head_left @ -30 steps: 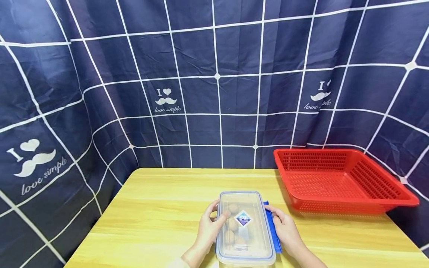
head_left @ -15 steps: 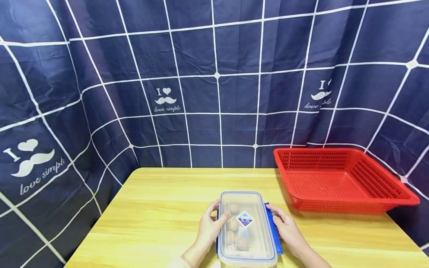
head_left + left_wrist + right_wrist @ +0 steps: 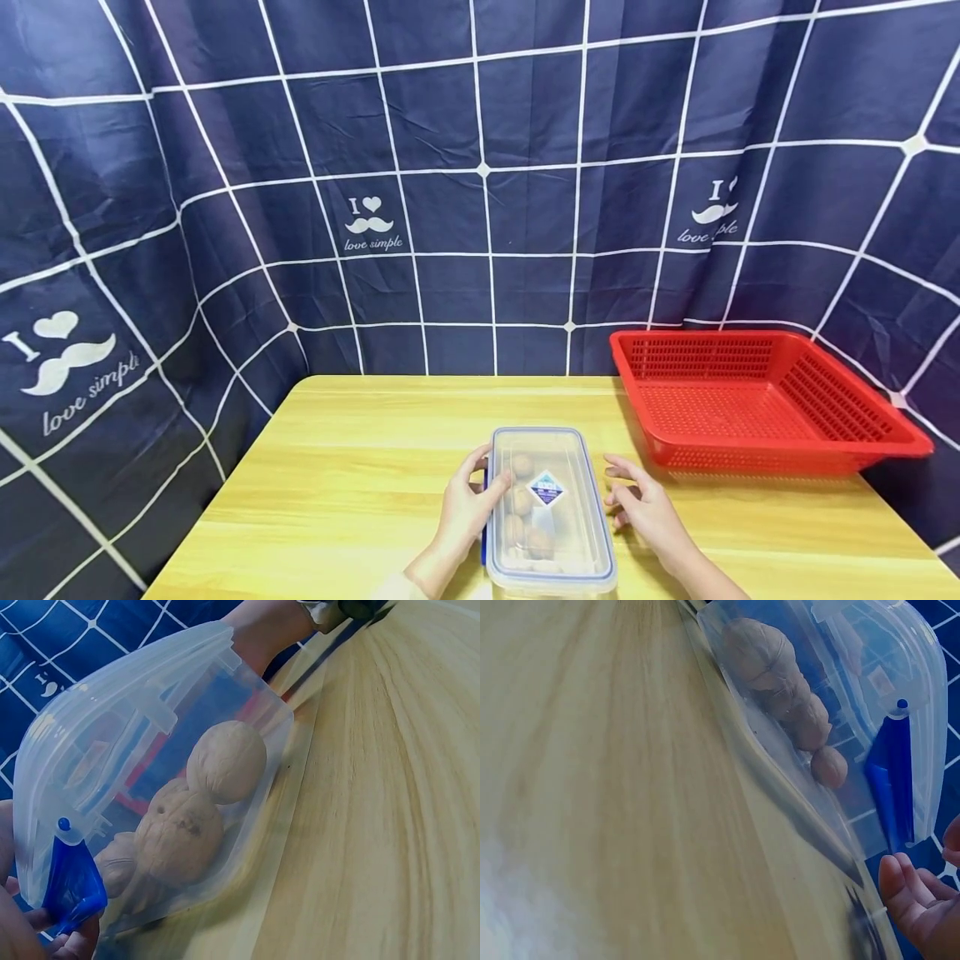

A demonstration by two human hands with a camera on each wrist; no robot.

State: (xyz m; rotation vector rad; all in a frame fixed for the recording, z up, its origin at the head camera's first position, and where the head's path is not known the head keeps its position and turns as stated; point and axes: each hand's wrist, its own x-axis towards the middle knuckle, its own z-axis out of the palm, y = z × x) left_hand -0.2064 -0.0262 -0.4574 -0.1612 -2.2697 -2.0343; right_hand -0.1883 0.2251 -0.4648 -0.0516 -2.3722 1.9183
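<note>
Where brown balls [image 3: 184,840] lie, clear box [image 3: 572,518], lidded

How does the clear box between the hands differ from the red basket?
Top: the clear box is lidded; the red basket is open.
Walls: the clear box is see-through; the red basket is opaque, with perforated sides.
Size: the clear box looks smaller than the red basket.
Handling: the left hand holds the clear box; neither hand touches the red basket.
Both are roughly rectangular and rest on the table.

Walnuts [image 3: 180,840] lie in the container [image 3: 573,542] — the basket [image 3: 772,461] behind it, rightward.
</note>
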